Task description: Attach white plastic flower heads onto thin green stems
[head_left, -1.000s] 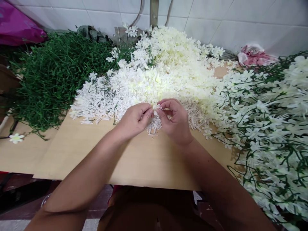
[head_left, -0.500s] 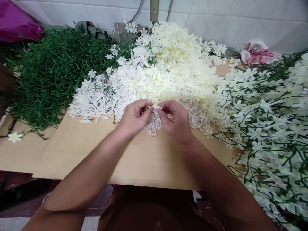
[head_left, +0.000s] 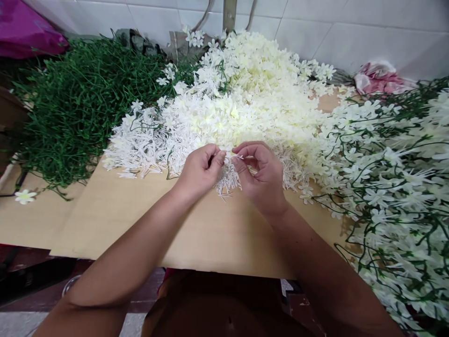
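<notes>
My left hand [head_left: 200,169] and my right hand [head_left: 262,174] meet at the near edge of a big heap of white and cream artificial flowers [head_left: 242,103]. Both hands are closed in a pinch on one small white flower piece [head_left: 231,157] held between their fingertips. Thin white plastic stamens [head_left: 228,182] lie just under the hands on the light wooden board [head_left: 196,229].
A mound of bare green plastic stems [head_left: 77,103] fills the left side. Finished sprays of white flowers on green stems [head_left: 393,182] pile up on the right. One loose flower [head_left: 24,196] lies at the far left. A pink cloth [head_left: 379,79] and a tiled wall [head_left: 351,32] sit behind.
Both hands stay pinched together on the small flower piece, with only slight finger movement. The view has shifted a little.
</notes>
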A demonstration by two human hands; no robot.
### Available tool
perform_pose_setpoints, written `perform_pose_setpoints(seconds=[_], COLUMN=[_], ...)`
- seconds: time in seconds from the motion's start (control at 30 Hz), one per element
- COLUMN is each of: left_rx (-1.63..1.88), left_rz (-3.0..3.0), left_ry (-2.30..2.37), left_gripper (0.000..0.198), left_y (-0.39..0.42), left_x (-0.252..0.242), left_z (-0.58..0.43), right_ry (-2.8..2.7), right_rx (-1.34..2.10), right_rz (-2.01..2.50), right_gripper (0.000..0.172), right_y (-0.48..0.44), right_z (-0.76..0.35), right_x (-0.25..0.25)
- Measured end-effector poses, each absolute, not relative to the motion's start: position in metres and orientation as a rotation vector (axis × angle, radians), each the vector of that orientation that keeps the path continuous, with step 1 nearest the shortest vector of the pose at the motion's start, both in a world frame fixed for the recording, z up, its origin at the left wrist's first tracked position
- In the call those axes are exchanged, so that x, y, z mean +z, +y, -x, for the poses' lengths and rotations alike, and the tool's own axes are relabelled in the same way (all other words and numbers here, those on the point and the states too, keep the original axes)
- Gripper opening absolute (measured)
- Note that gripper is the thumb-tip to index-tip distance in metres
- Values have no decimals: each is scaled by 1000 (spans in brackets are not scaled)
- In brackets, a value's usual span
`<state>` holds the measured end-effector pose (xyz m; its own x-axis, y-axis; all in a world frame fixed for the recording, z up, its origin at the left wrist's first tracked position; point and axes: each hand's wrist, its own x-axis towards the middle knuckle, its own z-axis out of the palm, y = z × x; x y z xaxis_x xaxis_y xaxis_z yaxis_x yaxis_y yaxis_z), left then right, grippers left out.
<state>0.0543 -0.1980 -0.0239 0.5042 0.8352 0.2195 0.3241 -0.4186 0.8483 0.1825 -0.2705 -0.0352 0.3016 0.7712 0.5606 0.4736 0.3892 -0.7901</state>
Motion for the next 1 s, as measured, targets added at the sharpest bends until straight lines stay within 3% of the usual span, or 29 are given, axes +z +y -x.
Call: perform_pose_setpoints(seconds=[0.3, 0.5, 0.67, 1.0], left_rx=[899, 789, 817, 883], left_rz=[-2046, -1583, -1634, -1903], left_ry=[1023, 870, 916, 935], left_gripper=[32, 13, 9, 21], left_y=[-196, -193, -194, -198], left_x=[-27, -33, -29, -37], left_z=[-53, -56, -56, -56], right_ry=[-1319, -1292, -1418, -1416], right_rx=[311, 348, 201, 196], right_rz=[1240, 1216, 1243, 1304], right_gripper=[7, 7, 8, 8], right_y=[-271, -272, -272, -270], right_z=[-184, -185, -182, -178], right_x=[-34, -34, -34, -42])
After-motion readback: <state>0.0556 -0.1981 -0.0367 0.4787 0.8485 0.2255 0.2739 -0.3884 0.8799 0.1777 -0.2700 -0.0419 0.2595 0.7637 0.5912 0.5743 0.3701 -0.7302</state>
